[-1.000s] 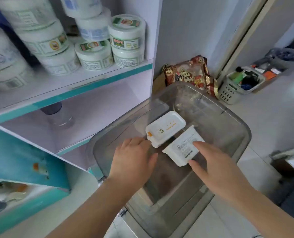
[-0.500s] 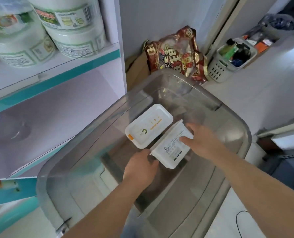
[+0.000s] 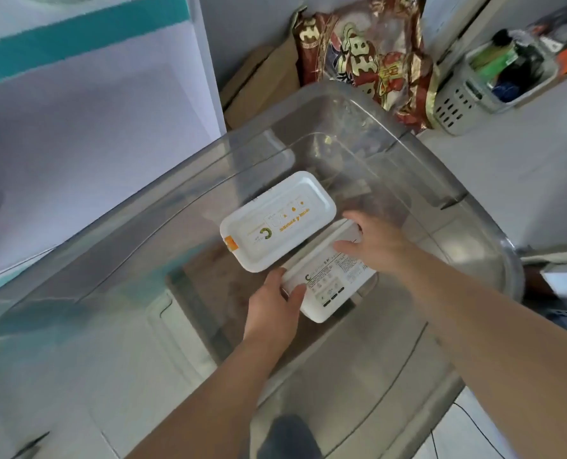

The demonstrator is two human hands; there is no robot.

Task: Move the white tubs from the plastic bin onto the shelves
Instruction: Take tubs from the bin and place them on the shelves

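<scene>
I have both grips down in clear plastic bin (image 3: 110, 260): left grip (image 3: 272, 303) curled round near end of tilted white rectangular tub (image 3: 328, 283), right grip (image 3: 378, 246) clasping far end. Long axis spans grip to grip. Second white lidded tub (image 3: 279, 223) just beside, leftward.

To your left stands a white shelf unit (image 3: 206, 77), its shelf edge faced with a teal strip (image 3: 77, 44) and its inside washed in pale lilac light. Straight ahead you face a plain grey-white wall (image 3: 249, 24). At its foot a red and gold foil bag (image 3: 368, 54) leans beside a sheet of brown cardboard (image 3: 262, 84). To your right a pale slotted basket (image 3: 457, 104) of small items sits on the light floor (image 3: 523, 180), next to a white upright trim (image 3: 467, 31). The light is soft and even.
</scene>
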